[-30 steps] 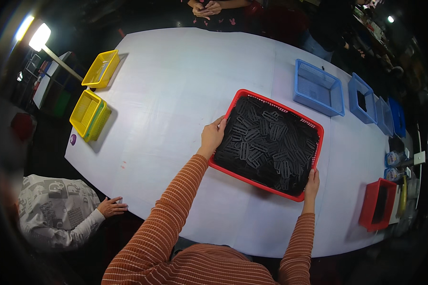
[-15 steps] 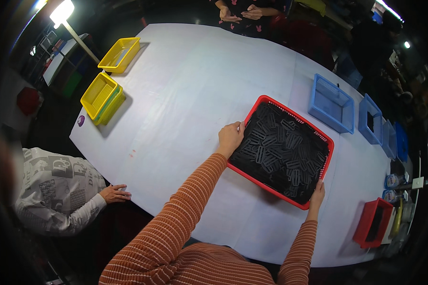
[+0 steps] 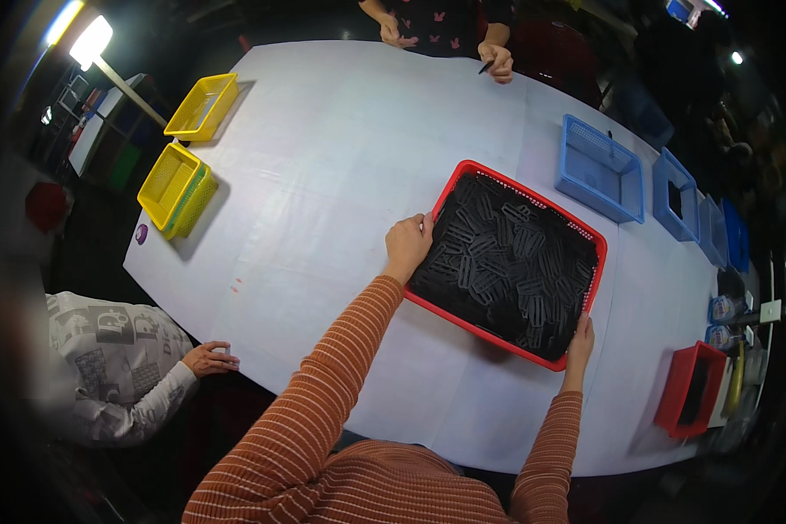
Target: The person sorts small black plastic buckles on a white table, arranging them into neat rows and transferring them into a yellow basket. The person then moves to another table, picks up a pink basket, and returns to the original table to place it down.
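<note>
A red plastic basket (image 3: 485,332) with a black lining is held tilted over the white table by both my hands. Inside it lies a loose heap of flat, black, slotted oblong pieces (image 3: 526,243), whose exact kind I cannot make out. My left hand (image 3: 408,248) grips the rim at the basket's left side, thumb on top and fingers partly hidden beneath. On the near right side, my right hand (image 3: 579,345) is closed on the rim, thumb up, its other fingers mostly out of sight.
Two yellow baskets (image 3: 203,106) (image 3: 173,188) stand at the left edge. Blue baskets (image 3: 598,175) line the right, with a smaller red one (image 3: 692,393) nearer. Across the table a person's hand (image 3: 496,63) holds a small dark thing; another person's hand (image 3: 210,359) rests at the left edge.
The black pieces have shifted within the red basket, which stays in both my hands and sits slightly further left and up in view. The person opposite has parted their hands.
</note>
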Motion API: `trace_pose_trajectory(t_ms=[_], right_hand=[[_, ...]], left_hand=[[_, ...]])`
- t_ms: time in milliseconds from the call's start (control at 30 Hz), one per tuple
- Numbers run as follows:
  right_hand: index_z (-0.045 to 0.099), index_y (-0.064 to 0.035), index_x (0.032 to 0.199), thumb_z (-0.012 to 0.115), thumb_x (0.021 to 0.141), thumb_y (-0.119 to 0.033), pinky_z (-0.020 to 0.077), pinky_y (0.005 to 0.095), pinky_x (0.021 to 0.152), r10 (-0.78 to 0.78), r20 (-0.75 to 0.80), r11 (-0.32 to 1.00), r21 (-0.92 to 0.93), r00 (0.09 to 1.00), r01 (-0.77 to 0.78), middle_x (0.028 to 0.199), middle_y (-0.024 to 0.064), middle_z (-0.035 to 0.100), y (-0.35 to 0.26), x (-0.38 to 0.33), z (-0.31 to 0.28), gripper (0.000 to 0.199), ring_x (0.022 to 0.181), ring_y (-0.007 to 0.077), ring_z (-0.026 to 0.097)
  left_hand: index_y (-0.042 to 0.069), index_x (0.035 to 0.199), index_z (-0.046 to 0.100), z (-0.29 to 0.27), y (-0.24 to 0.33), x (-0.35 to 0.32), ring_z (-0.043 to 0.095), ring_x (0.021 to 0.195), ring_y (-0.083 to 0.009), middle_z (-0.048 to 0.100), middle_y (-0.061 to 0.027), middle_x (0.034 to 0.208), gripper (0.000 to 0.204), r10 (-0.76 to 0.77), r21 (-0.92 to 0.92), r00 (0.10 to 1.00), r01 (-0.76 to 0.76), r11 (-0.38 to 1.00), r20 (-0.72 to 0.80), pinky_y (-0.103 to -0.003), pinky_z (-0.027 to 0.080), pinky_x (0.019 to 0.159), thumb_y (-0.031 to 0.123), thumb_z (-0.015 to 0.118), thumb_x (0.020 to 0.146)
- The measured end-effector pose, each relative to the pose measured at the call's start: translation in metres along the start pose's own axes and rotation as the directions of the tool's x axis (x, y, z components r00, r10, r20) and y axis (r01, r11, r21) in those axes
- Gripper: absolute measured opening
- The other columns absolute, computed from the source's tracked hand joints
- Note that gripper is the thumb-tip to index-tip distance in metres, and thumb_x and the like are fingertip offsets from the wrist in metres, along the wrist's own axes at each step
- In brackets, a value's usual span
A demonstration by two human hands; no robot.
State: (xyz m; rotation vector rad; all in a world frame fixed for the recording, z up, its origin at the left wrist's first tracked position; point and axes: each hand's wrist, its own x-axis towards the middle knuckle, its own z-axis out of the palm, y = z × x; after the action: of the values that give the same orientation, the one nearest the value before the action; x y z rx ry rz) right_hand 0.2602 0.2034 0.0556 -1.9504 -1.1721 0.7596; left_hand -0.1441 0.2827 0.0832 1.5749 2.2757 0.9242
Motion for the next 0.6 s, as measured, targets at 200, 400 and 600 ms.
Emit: trace_pose_trajectory(t_ms=[200, 400, 600], right_hand=[[0.058, 0.0034, 0.113, 0.039, 0.097, -0.049, 0.0439, 0.0412, 0.085, 0.027, -0.016, 0.991, -0.132, 1.0, -0.029, 0.1, 0.0255, 0.063, 0.012, 0.007, -0.002, 0.058, 0.098, 0.0378, 0.06], [0.056, -0.007, 0.117, 0.036, 0.098, -0.045, 0.046, 0.051, 0.076, -0.019, -0.025, 0.883, -0.47, 0.999, 0.005, 0.09, 0.025, 0.066, -0.036, -0.003, -0.002, 0.047, 0.086, 0.045, 0.061], [0.057, -0.0083, 0.118, 0.036, 0.097, -0.047, 0.047, 0.051, 0.075, -0.054, -0.066, 0.887, -0.461, 0.996, 0.018, 0.087, 0.0244, 0.066, -0.029, -0.003, -0.003, 0.049, 0.085, 0.0434, 0.063]], left_hand=[[0.007, 0.09, 0.071, 0.001, -0.002, 0.001, 0.064, 0.065, -0.0365, 0.065, -0.0177, 0.069, 0.036, -0.029, -0.083, 0.997, 0.034, 0.996, 0.066, -0.045, 0.049, 0.062, 0.037, 0.05, 0.093], [0.017, 0.121, 0.063, -0.003, -0.001, 0.005, 0.066, 0.071, -0.0339, 0.067, -0.0175, 0.074, 0.038, -0.043, -0.119, 0.97, 0.074, 0.99, 0.24, -0.042, 0.05, 0.067, 0.041, 0.051, 0.093], [0.015, 0.117, 0.065, 0.004, -0.006, 0.006, 0.066, 0.074, -0.0359, 0.067, -0.0192, 0.078, 0.038, -0.005, -0.162, 0.976, 0.041, 0.986, 0.219, -0.043, 0.051, 0.069, 0.041, 0.049, 0.094]])
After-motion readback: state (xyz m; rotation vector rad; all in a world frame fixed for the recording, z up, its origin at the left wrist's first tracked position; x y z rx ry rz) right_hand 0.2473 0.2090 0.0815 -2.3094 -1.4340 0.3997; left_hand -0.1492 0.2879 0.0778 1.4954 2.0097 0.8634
